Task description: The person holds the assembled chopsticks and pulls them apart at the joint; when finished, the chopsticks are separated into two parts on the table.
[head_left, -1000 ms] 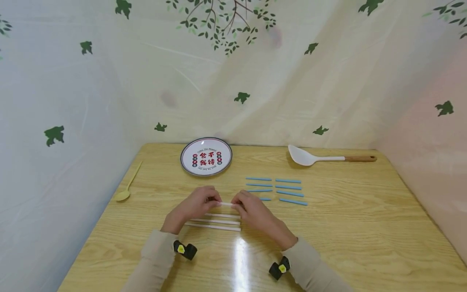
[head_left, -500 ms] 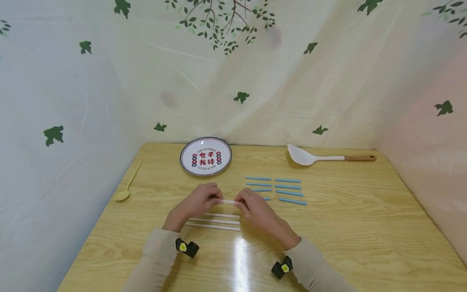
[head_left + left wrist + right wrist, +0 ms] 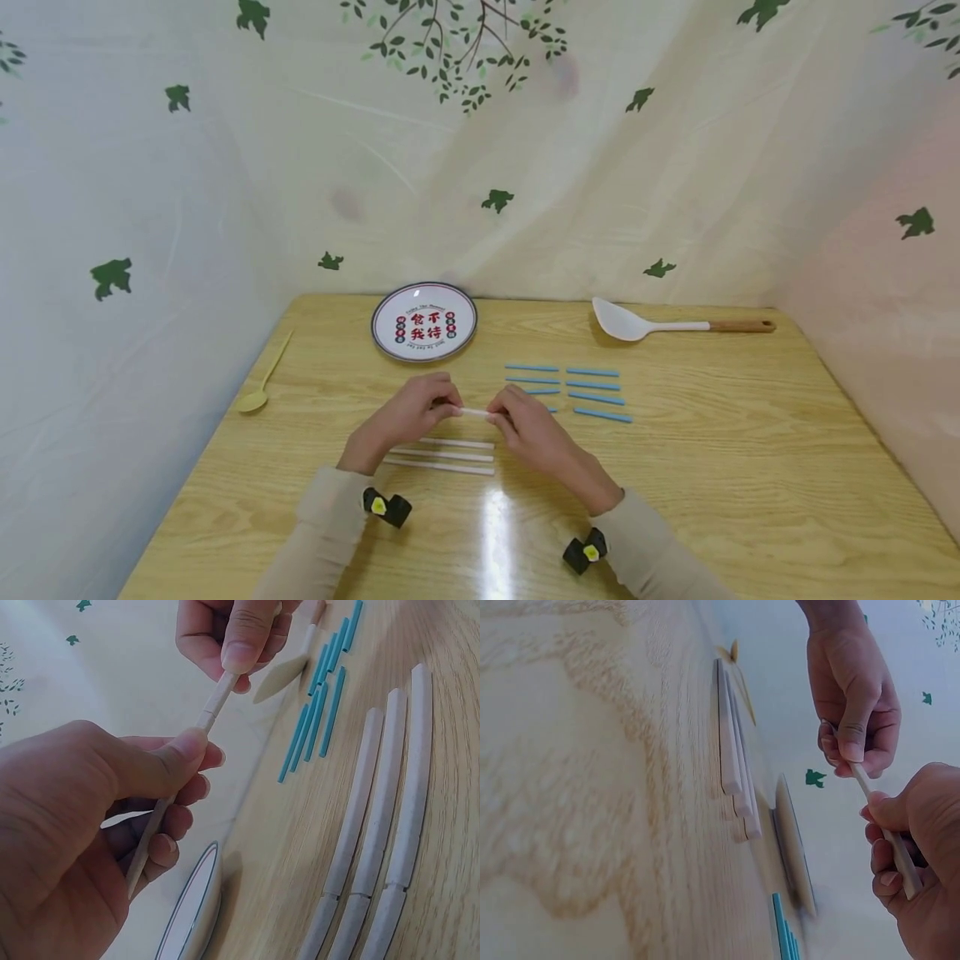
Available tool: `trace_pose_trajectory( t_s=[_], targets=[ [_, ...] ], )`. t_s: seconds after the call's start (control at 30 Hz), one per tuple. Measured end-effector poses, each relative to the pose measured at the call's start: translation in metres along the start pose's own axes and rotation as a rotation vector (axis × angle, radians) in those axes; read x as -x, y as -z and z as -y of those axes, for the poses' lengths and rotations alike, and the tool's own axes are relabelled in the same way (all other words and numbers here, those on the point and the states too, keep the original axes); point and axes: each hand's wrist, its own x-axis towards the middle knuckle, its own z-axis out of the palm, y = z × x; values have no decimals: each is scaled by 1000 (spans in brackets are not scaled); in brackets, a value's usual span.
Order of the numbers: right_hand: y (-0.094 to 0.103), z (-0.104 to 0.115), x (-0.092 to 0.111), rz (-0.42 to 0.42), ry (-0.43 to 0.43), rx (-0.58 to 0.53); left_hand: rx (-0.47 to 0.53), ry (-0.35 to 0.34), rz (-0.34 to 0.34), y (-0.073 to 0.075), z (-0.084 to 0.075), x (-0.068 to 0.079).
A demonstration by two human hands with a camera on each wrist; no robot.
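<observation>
Both hands pinch one thin white chopstick (image 3: 474, 412), held up over the table. Around one part of it curl the fingers of my left hand (image 3: 408, 412); my right hand (image 3: 538, 432) grips the other part, a short white stretch showing between them. In the left wrist view, a fine seam crosses the held chopstick (image 3: 217, 703) near the left thumb. Below the hands, several white chopsticks (image 3: 450, 455) lie side by side on the wood-grain table, each with a joint line in the left wrist view. Short blue sticks (image 3: 592, 384) lie in two columns beyond the right hand, which partly hides some.
A white plate (image 3: 390, 325) with red lettering sits at the back of the table. At the back right lies a white spatula (image 3: 621, 321) with a wooden handle. A yellow spoon (image 3: 253, 402) rests near the left edge. Printed cloth (image 3: 420, 208) hangs behind.
Both hands have risen slightly away from me and shifted a little right with the chopstick. The stretch showing between them is slightly longer. Things on the table have stayed put.
</observation>
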Motion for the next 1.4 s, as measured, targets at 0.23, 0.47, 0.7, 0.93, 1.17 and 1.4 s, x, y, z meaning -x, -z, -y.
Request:
trace_pose_trajectory(
  t_s=[0.23, 0.47, 0.7, 0.93, 1.17, 1.4],
  targets=[
    [1, -1, 2, -3, 33, 14, 3, 6, 3, -1, 0, 0],
    [2, -2, 4, -23, 54, 22, 17, -14, -13, -2, 0, -1],
    [1, -1, 6, -52, 77, 31, 22, -9, -7, -1, -1, 0],
    [2, -1, 6, -68, 94, 28, 35, -6, -7, 0, -2, 0],
    [2, -1, 7, -56, 81, 34, 45, 0, 2, 1, -4, 0],
    [1, -2, 8, -55, 71, 26, 67, -31, -17, 1, -3, 1]
  ],
)
